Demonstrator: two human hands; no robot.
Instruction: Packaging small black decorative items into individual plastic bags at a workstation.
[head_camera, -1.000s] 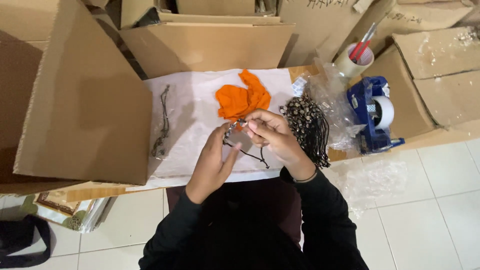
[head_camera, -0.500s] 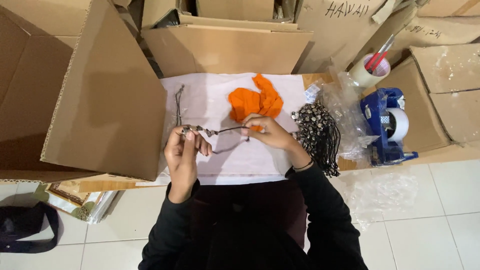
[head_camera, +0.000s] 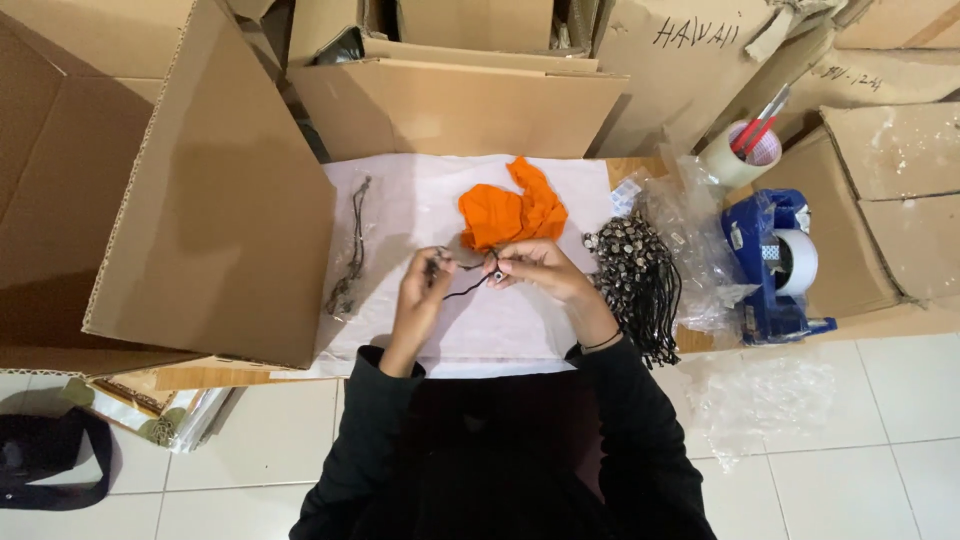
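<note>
My left hand (head_camera: 420, 290) and my right hand (head_camera: 540, 270) together hold a thin black corded bracelet (head_camera: 468, 280) with a small bead, just above a white sheet (head_camera: 420, 200) on the table. The left fingers pinch one end, the right fingers pinch the beaded part. Beyond my hands lies an orange cloth (head_camera: 512, 212). A finished dark bracelet (head_camera: 352, 250) lies stretched out on the sheet at the left. A pile of several beaded black bracelets (head_camera: 635, 275) lies to the right of my right hand.
A large open cardboard box (head_camera: 200, 200) stands at the left, more boxes at the back and right. Clear plastic bags (head_camera: 700, 250) lie beside the pile. A blue tape dispenser (head_camera: 780, 265) and a cup with pens (head_camera: 745, 150) stand at the right. A black strap (head_camera: 50, 460) lies on the tiled floor.
My left hand has come back toward the middle from the left side of the sheet. Both hands now meet on the bracelet again, in front of the orange cloth.
</note>
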